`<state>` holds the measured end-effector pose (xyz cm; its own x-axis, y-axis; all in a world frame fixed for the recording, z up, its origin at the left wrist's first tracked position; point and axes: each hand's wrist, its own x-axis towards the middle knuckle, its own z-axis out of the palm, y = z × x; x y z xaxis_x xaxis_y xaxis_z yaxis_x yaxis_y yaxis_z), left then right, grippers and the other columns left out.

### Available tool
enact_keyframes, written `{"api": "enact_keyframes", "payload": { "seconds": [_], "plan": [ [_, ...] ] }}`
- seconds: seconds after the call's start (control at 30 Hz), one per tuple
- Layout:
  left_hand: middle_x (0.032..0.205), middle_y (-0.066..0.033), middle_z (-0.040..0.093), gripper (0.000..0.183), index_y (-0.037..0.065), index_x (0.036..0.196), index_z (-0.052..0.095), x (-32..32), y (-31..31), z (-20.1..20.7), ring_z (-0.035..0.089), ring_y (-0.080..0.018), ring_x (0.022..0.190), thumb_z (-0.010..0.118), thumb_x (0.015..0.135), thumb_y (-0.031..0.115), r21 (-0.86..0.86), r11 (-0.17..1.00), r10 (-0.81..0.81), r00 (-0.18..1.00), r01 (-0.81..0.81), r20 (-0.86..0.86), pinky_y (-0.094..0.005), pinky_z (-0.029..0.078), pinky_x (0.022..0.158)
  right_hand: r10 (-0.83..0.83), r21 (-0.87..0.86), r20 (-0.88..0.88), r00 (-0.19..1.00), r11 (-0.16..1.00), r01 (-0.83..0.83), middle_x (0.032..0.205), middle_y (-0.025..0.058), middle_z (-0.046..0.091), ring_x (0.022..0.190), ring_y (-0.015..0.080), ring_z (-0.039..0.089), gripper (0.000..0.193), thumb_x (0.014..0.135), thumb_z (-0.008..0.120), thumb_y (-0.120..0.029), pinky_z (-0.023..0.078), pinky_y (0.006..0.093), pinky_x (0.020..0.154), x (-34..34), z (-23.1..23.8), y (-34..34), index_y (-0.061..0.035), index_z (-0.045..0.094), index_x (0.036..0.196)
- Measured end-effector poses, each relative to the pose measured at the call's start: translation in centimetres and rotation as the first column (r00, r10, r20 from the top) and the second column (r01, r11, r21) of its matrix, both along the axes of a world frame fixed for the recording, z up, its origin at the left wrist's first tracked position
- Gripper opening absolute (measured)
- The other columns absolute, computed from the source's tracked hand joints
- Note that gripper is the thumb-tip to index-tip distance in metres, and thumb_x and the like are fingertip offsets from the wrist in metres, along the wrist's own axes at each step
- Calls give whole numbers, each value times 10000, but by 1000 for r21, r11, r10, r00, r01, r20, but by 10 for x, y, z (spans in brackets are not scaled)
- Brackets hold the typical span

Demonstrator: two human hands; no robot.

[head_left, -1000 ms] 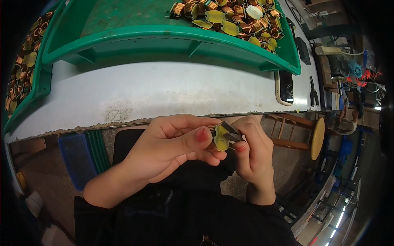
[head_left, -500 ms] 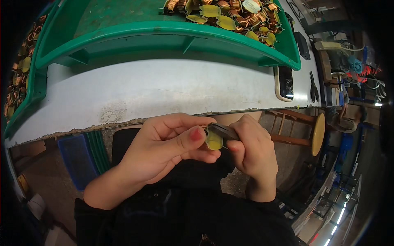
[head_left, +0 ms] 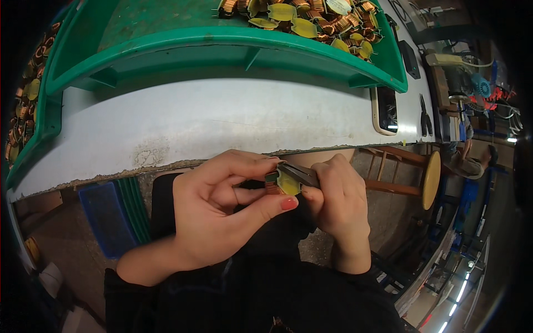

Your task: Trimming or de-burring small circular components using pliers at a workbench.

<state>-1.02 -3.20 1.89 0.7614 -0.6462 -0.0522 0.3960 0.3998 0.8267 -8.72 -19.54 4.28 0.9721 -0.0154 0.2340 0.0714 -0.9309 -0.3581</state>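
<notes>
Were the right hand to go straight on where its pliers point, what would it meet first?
Likely the yellow-plated copper coil in the left hand: the pliers in the right hand overlap its upper edge, though depth is unclear.

No text, number or sign could be read; pale oval piece [head_left: 339, 6] in the green tray [head_left: 208, 38], well beyond the right hand [head_left: 341, 200], seemed to bear faint marks, too small to make out; yellow plate [head_left: 290, 185], in the left hand [head_left: 202, 230], showed no legible lettering
</notes>
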Motion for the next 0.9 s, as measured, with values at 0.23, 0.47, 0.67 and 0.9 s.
{"api": "enact_keyframes", "payload": {
  "seconds": [0.23,0.47,0.67,0.9],
  "plan": [
    [1051,-168,561,363,-74,1051,510,4,0,-3,621,-200,894,661,728,-140,18,999,-37,994,39,-103,-286,542,830,-57,-5,-52,997,998,57,786,103,536,623,247,478,182,845,590,-184,425,318,582,-2,2,4,-14,536,884],
    [1093,-166,537,370,-61,1052,497,8,-3,-5,613,-223,920,651,729,-153,-123,989,-97,984,79,-147,-319,525,877,-99,379,-120,988,915,137,812,110,533,664,254,474,174,858,552,-173,423,319,628,-20,2,-5,-8,540,910],
    [1119,-169,516,375,-47,1054,493,7,0,-5,595,-241,972,640,730,-165,-183,979,-117,981,87,-157,-335,516,896,-103,464,-115,988,874,145,834,112,532,704,258,473,197,864,540,-194,417,324,676,-28,-5,-3,-7,544,925],
    [1116,-172,503,384,-48,1048,503,3,1,-5,582,-253,1000,644,715,-177,-194,976,-119,989,101,-87,-340,522,896,-10,270,20,1000,963,4,861,101,533,742,255,472,261,859,560,-265,404,326,719,-20,-8,2,-13,548,922]
  ]
}}
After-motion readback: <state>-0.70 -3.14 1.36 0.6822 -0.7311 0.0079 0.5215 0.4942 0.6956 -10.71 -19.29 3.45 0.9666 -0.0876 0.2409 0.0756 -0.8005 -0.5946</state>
